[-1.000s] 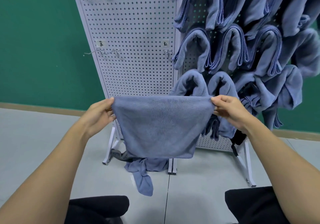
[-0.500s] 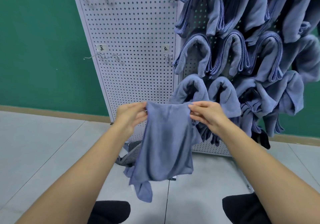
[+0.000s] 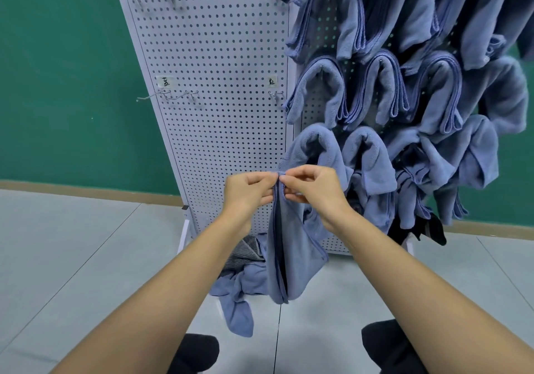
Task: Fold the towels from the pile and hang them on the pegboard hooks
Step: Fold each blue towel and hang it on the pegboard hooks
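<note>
While L hand [image 3: 248,191] & R hand [image 3: 315,188] touch, both grips pinch towel [image 3: 291,252] — top edge.

We see our left hand [image 3: 250,193] and right hand [image 3: 313,188] pinching a folded blue microfibre towel [image 3: 291,255], pegboard [image 3: 219,84] at 12 o'clock.

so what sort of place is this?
Probably a staged test or training room rather than a shop: a freestanding white pegboard, rows of identical folded blue towels hung on it, a plain green wall and bare grey tiled floor.
</note>
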`<state>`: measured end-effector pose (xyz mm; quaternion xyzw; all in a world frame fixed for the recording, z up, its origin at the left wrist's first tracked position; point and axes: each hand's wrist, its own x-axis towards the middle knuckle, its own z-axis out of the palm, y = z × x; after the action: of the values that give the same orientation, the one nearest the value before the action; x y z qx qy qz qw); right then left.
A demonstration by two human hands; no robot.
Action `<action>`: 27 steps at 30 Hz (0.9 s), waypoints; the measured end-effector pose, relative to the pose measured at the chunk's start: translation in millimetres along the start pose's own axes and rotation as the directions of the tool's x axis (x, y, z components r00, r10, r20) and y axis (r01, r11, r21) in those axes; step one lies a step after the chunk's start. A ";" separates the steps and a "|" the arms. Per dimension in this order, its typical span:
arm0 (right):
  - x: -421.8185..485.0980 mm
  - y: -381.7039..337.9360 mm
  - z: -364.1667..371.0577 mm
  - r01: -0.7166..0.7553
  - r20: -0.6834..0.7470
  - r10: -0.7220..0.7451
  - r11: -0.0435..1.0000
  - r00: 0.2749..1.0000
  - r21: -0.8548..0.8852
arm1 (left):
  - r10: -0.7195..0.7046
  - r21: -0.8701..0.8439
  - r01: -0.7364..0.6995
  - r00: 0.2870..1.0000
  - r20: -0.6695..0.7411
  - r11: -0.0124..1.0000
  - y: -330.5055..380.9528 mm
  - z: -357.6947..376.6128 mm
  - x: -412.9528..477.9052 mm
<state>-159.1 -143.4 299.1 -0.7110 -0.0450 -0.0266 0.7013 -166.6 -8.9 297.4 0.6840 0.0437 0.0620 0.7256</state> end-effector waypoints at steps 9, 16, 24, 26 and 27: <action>6.9 -4.9 -20.4 -0.043 0.228 0.019 0.994 0.974 0.102 | 0.014 0.032 -0.016 0.999 0.043 0.999 -0.7 -8.9 10.4; 15.4 -5.1 -46.8 0.350 0.281 -0.224 0.743 0.933 -0.571 | -0.003 0.029 -0.006 0.958 0.286 1.000 2.5 -16.0 15.6; 21.7 0.2 -46.4 0.396 0.338 -0.223 0.663 0.914 -0.635 | -0.034 -0.022 0.042 0.953 0.300 0.999 -1.6 -25.6 22.4; 19.6 -2.2 -44.1 0.422 0.353 -0.237 0.602 0.905 -0.678 | -0.040 0.090 0.008 0.930 0.364 0.996 -6.8 -25.4 21.9; 17.9 -3.8 -43.0 0.425 0.358 -0.234 0.587 0.904 -0.689 | -0.049 0.159 -0.016 0.917 0.396 0.987 -9.9 -24.5 21.2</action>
<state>-140.6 -185.9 305.3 -0.9132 -0.2422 -0.0909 0.3148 -149.0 17.9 286.5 0.7375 -0.0943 -0.0882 0.6628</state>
